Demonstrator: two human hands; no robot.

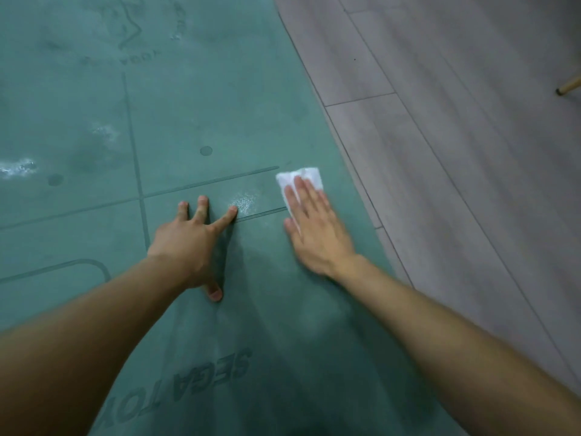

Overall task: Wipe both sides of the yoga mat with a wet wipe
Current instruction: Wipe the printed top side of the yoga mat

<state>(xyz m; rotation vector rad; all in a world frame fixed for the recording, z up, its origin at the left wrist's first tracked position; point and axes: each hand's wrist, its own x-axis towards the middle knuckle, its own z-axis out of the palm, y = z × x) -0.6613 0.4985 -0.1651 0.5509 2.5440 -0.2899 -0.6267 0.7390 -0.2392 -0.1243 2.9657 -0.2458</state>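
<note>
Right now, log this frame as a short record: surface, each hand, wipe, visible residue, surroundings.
surface: green yoga mat lying flat on the grey wood floor
left hand: fingers spread, pressing the mat, holds nothing
right hand: flat on the wet wipe, near the mat's right edge
residue: whitish patch between the hands; more whitish marks at far left
surroundings: tan furniture leg at the right edge

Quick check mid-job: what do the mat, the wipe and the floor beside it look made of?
Yoga mat: matte teal rubber or foam, it seems, with debossed lines and lettering and pale smudges. Wet wipe: thin white nonwoven sheet, creased under the right hand. Floor: grey wood-look planks with visible seams, perhaps laminate or vinyl.
</note>
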